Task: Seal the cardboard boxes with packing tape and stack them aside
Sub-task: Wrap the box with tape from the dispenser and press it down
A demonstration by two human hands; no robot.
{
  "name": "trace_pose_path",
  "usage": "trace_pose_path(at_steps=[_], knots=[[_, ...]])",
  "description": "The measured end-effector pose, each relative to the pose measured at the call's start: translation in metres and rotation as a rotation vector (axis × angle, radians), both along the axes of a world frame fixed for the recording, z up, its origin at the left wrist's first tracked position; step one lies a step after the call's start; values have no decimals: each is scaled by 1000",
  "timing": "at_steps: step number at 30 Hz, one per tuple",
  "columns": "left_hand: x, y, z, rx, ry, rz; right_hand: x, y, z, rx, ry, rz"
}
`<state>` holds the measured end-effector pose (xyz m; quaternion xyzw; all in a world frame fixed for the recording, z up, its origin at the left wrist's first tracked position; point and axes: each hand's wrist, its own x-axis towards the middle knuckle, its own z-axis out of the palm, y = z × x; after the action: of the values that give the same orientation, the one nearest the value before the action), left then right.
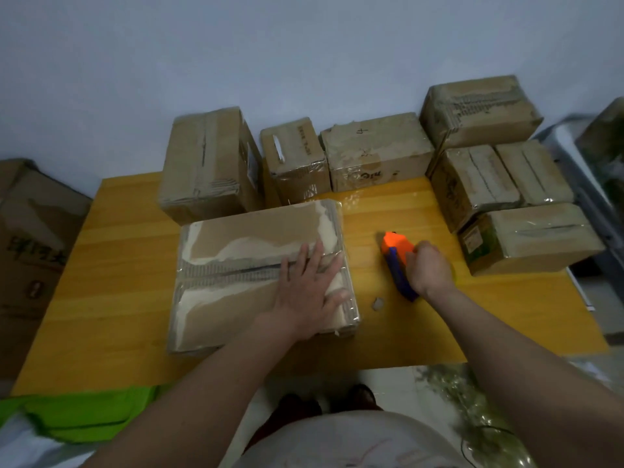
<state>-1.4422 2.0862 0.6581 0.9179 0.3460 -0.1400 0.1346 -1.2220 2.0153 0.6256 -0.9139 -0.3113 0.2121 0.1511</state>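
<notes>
A flat cardboard box [236,271] lies in the middle of the yellow wooden table [388,332], with clear tape along its centre seam. My left hand [310,288] presses flat on the box's right end, fingers straight over the taped seam. To the right of the box, my right hand [429,268] grips an orange and blue tape dispenser [396,255] that rests on the tabletop, apart from the box.
Several taped cardboard boxes line the table's back edge, such as a tall box [209,163], and more are stacked at the right [526,238]. A large box [30,251] stands on the floor at left. A green bag [84,417] lies near the front left. A small scrap [378,304] sits on the table.
</notes>
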Motion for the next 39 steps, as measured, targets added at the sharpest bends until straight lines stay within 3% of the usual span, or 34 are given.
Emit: trace_pose_path(at_steps=[3, 5, 9, 14, 21, 23, 25, 28, 31, 39], knots=[[-3, 2, -1, -8, -22, -6, -33, 4, 27, 450, -92, 72], [-9, 5, -2, -9, -54, -8, -65, 7, 39, 585, -65, 199], [-20, 11, 0, -6, -58, -83, -116, 16, 36, 358, 133, 313], [-21, 17, 2, -24, -28, -128, -117, 31, 41, 308, 371, 116], [-21, 21, 0, -37, 84, -171, -104, 36, 21, 200, 669, 5], [-24, 24, 2, -36, 77, -186, -104, 36, 24, 140, 570, 4], [-28, 26, 4, -26, 67, -206, -115, 29, 25, 220, 226, 81], [-32, 29, 4, 3, 56, -242, -133, 17, 21, 254, -104, 489], [-44, 32, 3, 37, 26, -257, -128, 15, 14, 45, -247, 589], [-113, 49, -1, 25, -41, -58, -131, 16, 24, -56, -303, 590]])
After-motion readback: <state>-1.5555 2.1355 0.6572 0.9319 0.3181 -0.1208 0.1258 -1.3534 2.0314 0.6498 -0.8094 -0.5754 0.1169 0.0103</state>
